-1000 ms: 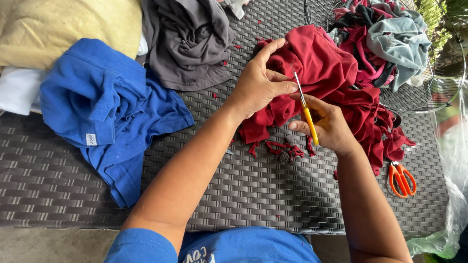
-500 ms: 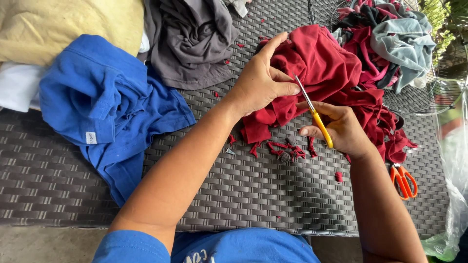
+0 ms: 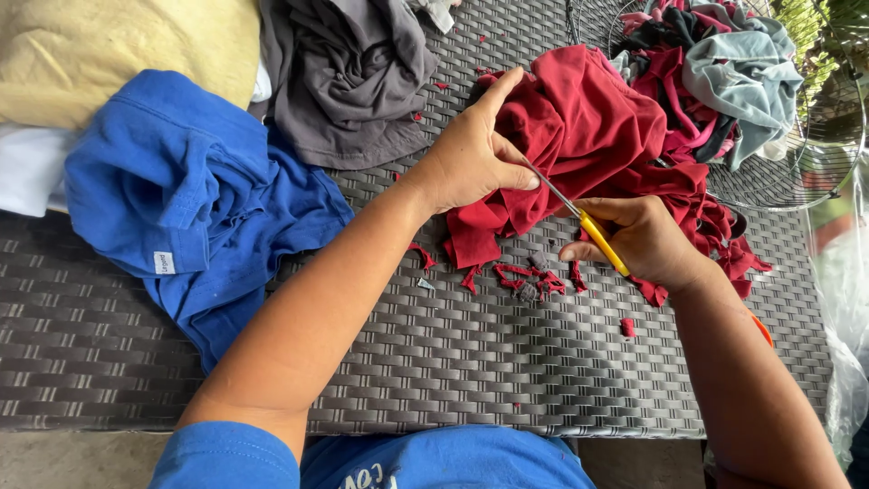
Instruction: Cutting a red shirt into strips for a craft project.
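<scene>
Both bare forearms reach forward and converge. The left hand (image 3: 471, 158) lies palm down, index finger stretched out, thumb pinched against the other fingers. Just beside it, the right hand (image 3: 647, 240) is curled closed, knuckles up.

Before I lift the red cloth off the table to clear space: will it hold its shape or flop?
Probably flop: the red cloth lies in soft folds and bunches where the left hand pinches it. It looks light for its bulk. Its cut fringe and the loose red scraps beside it may drop off.
</scene>
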